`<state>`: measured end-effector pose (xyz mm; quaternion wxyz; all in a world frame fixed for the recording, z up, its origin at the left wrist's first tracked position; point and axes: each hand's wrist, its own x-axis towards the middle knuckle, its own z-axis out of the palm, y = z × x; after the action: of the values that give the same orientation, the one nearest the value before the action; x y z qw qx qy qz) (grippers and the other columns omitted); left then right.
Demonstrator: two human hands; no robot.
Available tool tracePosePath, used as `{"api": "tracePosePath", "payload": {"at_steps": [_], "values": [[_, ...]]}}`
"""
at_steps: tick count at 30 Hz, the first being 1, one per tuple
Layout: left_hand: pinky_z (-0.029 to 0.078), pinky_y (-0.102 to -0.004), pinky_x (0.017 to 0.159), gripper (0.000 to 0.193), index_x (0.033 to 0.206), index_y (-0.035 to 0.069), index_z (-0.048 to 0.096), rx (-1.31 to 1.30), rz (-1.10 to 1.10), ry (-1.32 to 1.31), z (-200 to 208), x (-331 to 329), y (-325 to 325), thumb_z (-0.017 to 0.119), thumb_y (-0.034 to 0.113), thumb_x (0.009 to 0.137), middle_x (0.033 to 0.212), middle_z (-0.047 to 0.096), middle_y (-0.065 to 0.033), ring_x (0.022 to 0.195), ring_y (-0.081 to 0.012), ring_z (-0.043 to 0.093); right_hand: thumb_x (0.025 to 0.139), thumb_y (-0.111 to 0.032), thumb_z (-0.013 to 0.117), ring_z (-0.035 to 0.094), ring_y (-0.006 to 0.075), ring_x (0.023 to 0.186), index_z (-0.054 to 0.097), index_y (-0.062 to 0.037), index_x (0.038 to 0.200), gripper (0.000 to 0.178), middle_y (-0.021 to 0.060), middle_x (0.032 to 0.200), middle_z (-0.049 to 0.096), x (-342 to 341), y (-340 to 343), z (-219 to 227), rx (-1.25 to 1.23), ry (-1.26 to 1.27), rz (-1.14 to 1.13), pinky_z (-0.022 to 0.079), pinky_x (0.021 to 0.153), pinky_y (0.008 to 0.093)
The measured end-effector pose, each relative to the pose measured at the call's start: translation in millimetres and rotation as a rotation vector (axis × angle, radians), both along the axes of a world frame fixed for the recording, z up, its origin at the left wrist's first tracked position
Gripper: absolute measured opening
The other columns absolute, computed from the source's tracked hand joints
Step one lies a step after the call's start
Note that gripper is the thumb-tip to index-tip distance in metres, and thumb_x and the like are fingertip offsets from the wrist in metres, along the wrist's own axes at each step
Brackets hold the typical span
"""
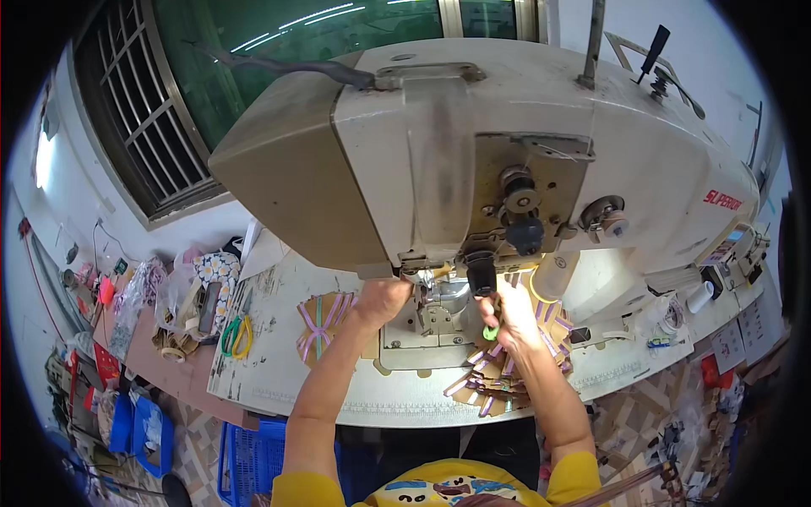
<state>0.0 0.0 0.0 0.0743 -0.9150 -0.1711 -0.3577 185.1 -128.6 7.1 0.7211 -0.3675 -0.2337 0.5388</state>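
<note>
A large beige sewing machine (541, 110) fills the upper middle. My left hand (384, 300) is curled at the left of the presser foot (441, 296), its fingertips partly hidden by the machine head. On the other side of the foot, my right hand (514, 314) is closed, with a small bright green item (490, 333) held at its palm; its kind is hard to make out. Brown pieces with purple stripes (498, 382) lie in an overlapping pile beneath my right forearm. More striped pieces (319, 325) lie flat beside my left forearm.
Scissors with green and yellow handles (237, 335) lie on the white table (279, 384) at the left. Bags and a tape roll (173, 351) crowd the side table. Below are blue baskets (245, 460). A thread cone (553, 277) stands behind my right hand.
</note>
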Motion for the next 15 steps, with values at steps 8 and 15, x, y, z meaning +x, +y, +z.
{"api": "tracePosePath", "payload": {"at_steps": [8, 15], "values": [[0.042, -0.0273, 0.062, 0.015, 0.082, 0.003, 0.058, 0.549, 0.234, 0.037, 41.3, -13.0, -60.8, 0.056, 0.01, 0.069, 0.076, 0.054, -0.0045, 0.078, -0.0179, 0.052, 0.076, -0.012, 0.053, 0.036, 0.0058, 0.036, 0.053, 0.0, 0.078, 0.012, 0.004, 0.059, 0.052, -19.1, -22.1, 2.0, -0.044, 0.005, -0.035, 0.025, 0.029, 0.017], [0.041, -0.0257, 0.062, 0.017, 0.088, 0.003, 0.058, 0.186, 0.184, 0.044, 39.7, -13.4, -61.9, 0.053, 0.009, 0.073, 0.077, 0.055, -0.0055, 0.078, -0.0181, 0.051, 0.077, -0.017, 0.055, 0.038, 0.006, 0.037, 0.052, -0.0009, 0.079, 0.016, 0.0046, 0.06, 0.052, -25.1, -18.1, 9.8, 0.036, -0.006, -0.114, 0.025, 0.031, 0.017]]}}
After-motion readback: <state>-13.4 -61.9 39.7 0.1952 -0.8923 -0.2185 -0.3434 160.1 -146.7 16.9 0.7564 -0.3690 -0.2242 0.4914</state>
